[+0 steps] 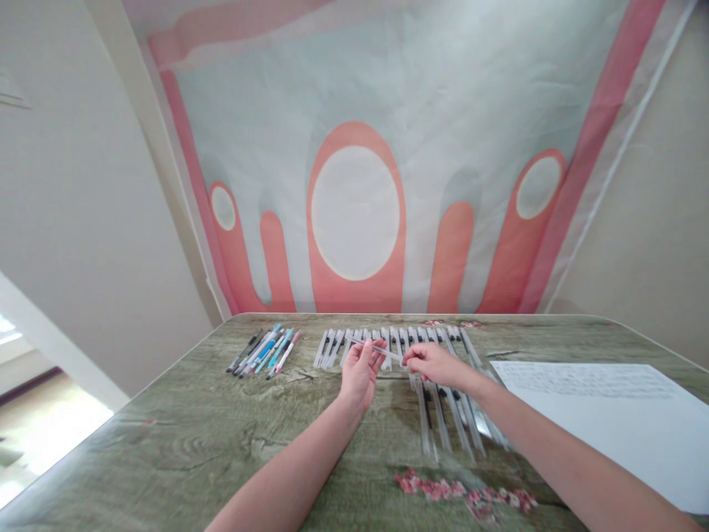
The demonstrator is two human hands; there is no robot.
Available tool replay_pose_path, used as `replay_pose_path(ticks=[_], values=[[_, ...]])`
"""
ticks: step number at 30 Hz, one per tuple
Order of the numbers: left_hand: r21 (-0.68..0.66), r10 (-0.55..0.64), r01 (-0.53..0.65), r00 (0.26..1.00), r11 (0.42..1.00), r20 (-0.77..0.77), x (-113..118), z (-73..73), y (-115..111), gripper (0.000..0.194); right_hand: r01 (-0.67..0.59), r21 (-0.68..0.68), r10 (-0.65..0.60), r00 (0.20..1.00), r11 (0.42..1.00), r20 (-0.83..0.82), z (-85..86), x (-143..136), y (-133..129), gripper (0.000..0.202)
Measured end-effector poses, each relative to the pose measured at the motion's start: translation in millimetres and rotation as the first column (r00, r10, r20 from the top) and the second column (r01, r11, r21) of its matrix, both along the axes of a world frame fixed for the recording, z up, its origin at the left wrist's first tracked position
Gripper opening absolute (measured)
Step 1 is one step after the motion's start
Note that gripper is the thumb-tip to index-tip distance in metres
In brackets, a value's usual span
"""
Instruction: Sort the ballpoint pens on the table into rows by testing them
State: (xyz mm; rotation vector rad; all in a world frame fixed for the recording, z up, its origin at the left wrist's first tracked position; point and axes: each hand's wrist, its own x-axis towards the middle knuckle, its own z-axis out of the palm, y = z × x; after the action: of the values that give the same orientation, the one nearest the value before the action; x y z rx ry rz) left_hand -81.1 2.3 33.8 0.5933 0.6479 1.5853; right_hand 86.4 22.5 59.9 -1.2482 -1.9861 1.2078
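While the wood-patterned desk is spread beneath both hands, a written-on sheet is seen right of the right grip. Clear pens are laid beyond and nearer than the grips, and coloured pens left of the left grip. One slim tube is clamped by the left grip; at its right end, the right fingertips are drawn together.

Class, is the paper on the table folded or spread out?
Spread out: the paper lies flat on the table, rows of writing facing up, no fold showing in the visible part.
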Motion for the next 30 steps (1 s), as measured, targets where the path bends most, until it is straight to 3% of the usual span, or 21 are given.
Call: replay_pose_path(ticks=[7,20,24,30], values=[[0.018,-0.008,0.008,1.000,1.000,-0.007,0,-2.8,1,0.023,-0.073,-0.013,0.073,0.997,0.997,-0.031,1.0,2,-2,0.024],[0.027,-0.014,0.015,0.999,1.000,-0.030,3,-3.6,0,0.023,-0.066,0.070,0.066,0.998,0.995,-0.005,-1.4,4,0,0.020],[-0.001,0.062,-0.062,0.998,0.998,0.008,-5,-3.3,7,0.022,-0.114,0.069,0.113,0.993,0.991,0.016,4.8,12,3,0.018],[-0.072,0.232,-0.228,0.971,0.971,0.053,-19,1.0,15,0.015,-0.208,0.065,0.200,0.973,0.976,0.111,28.8,34,3,0.017]])
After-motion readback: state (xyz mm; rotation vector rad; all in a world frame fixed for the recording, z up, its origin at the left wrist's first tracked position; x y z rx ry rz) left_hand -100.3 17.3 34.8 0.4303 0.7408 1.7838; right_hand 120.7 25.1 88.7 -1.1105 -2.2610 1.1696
